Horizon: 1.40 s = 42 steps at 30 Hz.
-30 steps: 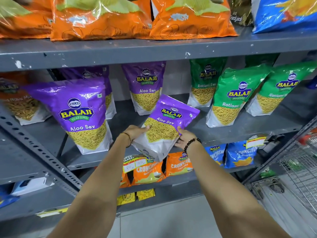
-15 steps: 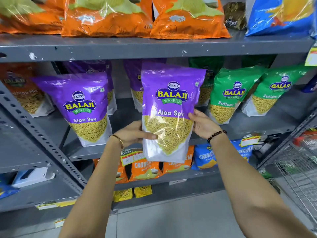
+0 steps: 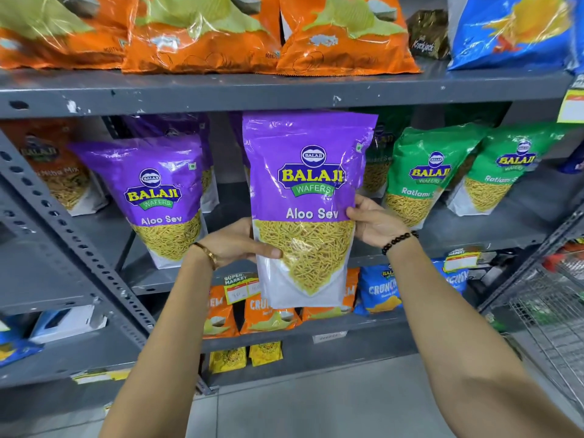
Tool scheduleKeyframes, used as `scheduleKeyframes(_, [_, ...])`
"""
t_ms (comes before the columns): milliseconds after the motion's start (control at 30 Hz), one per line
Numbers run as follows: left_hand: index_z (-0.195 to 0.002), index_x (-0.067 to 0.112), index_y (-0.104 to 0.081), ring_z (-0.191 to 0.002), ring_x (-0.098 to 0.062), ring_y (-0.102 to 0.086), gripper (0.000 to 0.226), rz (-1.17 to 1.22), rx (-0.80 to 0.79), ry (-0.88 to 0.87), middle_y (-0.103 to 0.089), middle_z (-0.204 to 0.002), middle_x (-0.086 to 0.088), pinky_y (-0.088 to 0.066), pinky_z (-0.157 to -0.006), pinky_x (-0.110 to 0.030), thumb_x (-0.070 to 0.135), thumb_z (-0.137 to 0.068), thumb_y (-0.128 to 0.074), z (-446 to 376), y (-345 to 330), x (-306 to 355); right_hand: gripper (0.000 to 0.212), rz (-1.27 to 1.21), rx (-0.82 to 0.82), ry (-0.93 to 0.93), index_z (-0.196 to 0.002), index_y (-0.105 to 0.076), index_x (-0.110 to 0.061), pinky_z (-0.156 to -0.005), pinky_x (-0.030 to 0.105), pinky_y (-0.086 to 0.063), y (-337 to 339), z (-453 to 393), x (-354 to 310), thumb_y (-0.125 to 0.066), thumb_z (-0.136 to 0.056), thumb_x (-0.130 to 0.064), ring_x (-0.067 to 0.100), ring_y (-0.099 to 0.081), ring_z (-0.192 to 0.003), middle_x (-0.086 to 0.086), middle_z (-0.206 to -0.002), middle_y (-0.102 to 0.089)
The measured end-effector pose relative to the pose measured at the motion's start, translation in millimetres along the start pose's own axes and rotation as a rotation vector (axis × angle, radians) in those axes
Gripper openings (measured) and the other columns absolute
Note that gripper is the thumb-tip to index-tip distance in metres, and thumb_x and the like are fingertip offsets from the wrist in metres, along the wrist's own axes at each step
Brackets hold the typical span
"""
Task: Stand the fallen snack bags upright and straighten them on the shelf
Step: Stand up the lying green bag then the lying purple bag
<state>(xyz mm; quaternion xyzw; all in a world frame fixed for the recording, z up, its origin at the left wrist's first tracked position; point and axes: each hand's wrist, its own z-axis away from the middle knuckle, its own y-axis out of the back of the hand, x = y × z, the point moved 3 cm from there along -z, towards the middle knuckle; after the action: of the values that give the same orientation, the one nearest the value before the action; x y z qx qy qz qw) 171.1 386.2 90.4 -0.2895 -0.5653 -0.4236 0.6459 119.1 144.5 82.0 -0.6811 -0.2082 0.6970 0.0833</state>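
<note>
Grey slotted-steel shelving [image 3: 284, 90], pale tiled floor [image 3: 316, 406], perhaps a wire trolley [image 3: 556, 311] rightward.

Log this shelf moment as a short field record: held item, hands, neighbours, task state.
held item: purple Aloo Sev bag, upright, label facing the camera
left hand: grips the bag's left edge
right hand: grips its right edge
bag base: in front of the shelf edge, not seen resting on it
left neighbour: second Aloo Sev bag, standing
right neighbours: green Ratlami Sev bags, leaning
task state: bag not yet set down
</note>
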Motion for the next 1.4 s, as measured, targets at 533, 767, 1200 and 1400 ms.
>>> scheduleKeyframes(533, [-0.107,-0.001,-0.062,-0.092,-0.019,-0.063,0.062,-0.135,0.571,0.031,-0.067,-0.097,-0.01,-0.053,-0.085,-0.032,-0.006,-0.048,-0.082,-82.3,82.6,-31.4,0.022,0.165,0.448,0.148,-0.074,-0.051,-0.013,-0.068,0.023,-0.054,27.0,-93.2,22.0,-0.05,-0.088,0.003,0.001,-0.067,-0.062,-0.01,-0.063,-0.074])
scheduleKeyframes(767, [-0.106,0.007,-0.062,-0.1,-0.026,-0.062,0.06,-0.19,0.659,0.069,-0.068,-0.108,-0.012,-0.049,-0.097,-0.049,0.018,-0.052,-0.086,-98.5,96.5,-71.6,0.019,0.141,0.468,0.096,-0.08,-0.056,-0.015,-0.071,0.023,-0.053,44.2,-112.0,42.1,-0.05,-0.09,0.001,0.003,-0.066,-0.067,-0.009,-0.07,-0.073])
scheduleKeyframes(1200, [-0.123,0.006,-0.052,-0.106,-0.019,-0.055,0.062,-0.196,0.754,0.198,-0.062,-0.123,-0.011,-0.045,-0.094,-0.033,0.008,-0.067,-0.079,-90.8,68.7,-109.8,0.071,0.597,0.352,-0.36,-0.128,-0.046,-0.008,-0.106,0.042,-0.041,56.5,-116.6,104.5,-0.073,-0.064,0.008,0.024,-0.052,-0.12,0.01,-0.131,-0.057])
scheduleKeyframes(1400, [-0.118,0.005,-0.054,-0.112,-0.028,-0.058,0.052,-0.243,0.77,0.213,-0.065,-0.121,-0.013,-0.045,-0.092,-0.032,0.013,-0.072,-0.076,-89.0,62.8,-108.1,0.062,0.693,0.399,-0.296,-0.127,-0.046,-0.003,-0.1,0.036,-0.042,53.0,-108.2,109.6,-0.073,-0.071,0.0,0.025,-0.053,-0.119,0.011,-0.131,-0.057])
